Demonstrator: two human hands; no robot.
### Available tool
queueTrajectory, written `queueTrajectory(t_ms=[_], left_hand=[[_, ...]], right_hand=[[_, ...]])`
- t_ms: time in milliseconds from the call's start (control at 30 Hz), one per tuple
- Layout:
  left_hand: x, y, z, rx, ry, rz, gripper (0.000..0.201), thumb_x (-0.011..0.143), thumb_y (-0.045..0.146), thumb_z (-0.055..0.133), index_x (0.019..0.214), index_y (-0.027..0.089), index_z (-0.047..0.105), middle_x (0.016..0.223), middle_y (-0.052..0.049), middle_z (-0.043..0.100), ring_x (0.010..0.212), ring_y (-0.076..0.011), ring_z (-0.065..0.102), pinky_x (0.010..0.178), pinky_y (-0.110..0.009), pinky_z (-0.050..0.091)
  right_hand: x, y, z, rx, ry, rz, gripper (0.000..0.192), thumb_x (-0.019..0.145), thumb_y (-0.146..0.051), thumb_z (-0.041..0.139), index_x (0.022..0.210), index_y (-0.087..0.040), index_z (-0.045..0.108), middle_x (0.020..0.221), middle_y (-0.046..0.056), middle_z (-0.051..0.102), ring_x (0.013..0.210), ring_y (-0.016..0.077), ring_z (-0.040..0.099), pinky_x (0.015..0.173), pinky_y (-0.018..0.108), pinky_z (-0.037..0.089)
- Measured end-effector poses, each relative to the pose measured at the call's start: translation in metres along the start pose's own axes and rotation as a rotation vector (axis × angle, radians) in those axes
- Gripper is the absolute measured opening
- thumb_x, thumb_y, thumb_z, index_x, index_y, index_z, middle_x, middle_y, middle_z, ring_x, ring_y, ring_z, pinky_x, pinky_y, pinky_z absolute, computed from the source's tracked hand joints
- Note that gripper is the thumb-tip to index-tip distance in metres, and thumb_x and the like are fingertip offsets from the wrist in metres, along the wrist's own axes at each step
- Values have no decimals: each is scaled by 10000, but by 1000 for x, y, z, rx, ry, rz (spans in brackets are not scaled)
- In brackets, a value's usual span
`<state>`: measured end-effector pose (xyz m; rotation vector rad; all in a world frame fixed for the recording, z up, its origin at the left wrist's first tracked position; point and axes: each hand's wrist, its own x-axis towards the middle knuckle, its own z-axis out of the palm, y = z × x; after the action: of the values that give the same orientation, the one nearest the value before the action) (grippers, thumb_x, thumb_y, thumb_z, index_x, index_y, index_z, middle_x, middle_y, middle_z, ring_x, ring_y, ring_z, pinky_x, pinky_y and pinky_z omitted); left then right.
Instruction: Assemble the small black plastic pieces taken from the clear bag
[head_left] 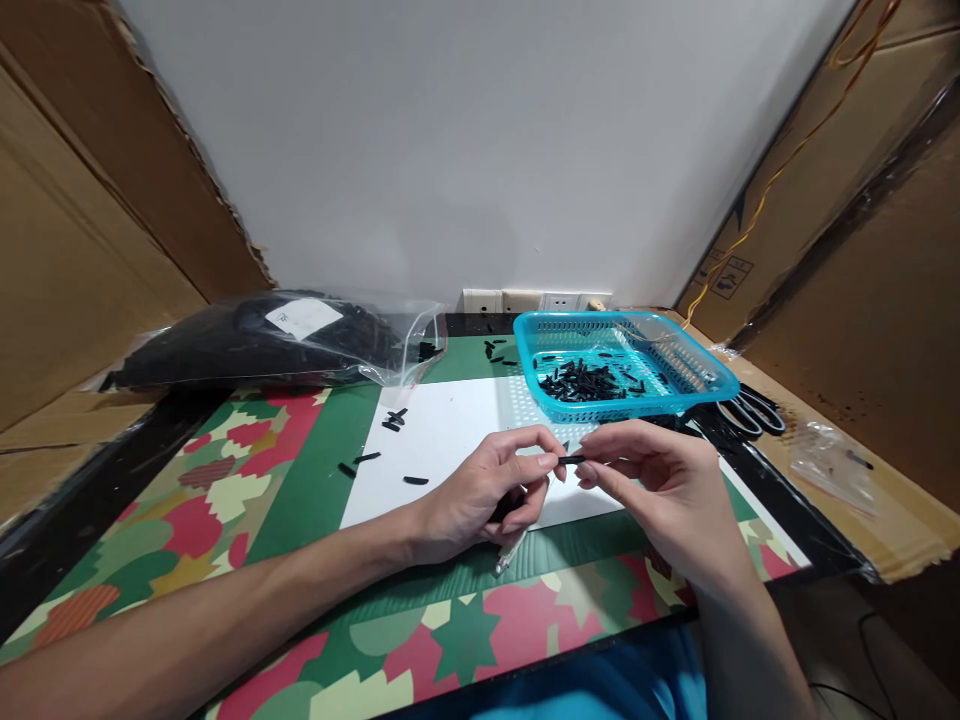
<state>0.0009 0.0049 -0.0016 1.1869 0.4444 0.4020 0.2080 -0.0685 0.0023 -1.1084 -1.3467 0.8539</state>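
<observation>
Left hand (487, 490) and right hand (660, 480) meet over the near edge of the white sheet (450, 440), fingertips pinching one small black piece (571, 459) between them. Loose pieces dot the sheet, open room leftward. Beyond, blue basket (705, 375) right, plastic bag (277, 340) left.

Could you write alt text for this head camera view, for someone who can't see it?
Two bare hands, left hand and right hand, pinch a small black piece between them over a white sheet. Behind sit a blue basket of black pieces and a plastic bag.
</observation>
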Motion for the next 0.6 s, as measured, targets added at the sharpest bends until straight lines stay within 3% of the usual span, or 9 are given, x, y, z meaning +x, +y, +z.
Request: queueTrajectory(t_ms=[233, 600], left_hand=[[0, -4, -2, 5, 3, 0, 228, 1047, 465, 576, 1055, 246, 513, 482, 128, 461, 346, -60, 243, 357, -157, 360], [-1, -3, -1, 10, 12, -8, 237, 1040, 470, 596, 1077, 255, 503, 489, 135, 439, 367, -59, 241, 364, -140, 317]], right_hand=[[-1, -1, 2, -47, 12, -10, 50, 887, -231, 838, 936, -225, 830, 900, 29, 826, 804, 178, 785, 736, 245, 652], [0, -1, 0, -14, -4, 1, 65, 878, -199, 836, 935, -227, 821, 898, 15, 817, 764, 148, 774, 726, 214, 641]])
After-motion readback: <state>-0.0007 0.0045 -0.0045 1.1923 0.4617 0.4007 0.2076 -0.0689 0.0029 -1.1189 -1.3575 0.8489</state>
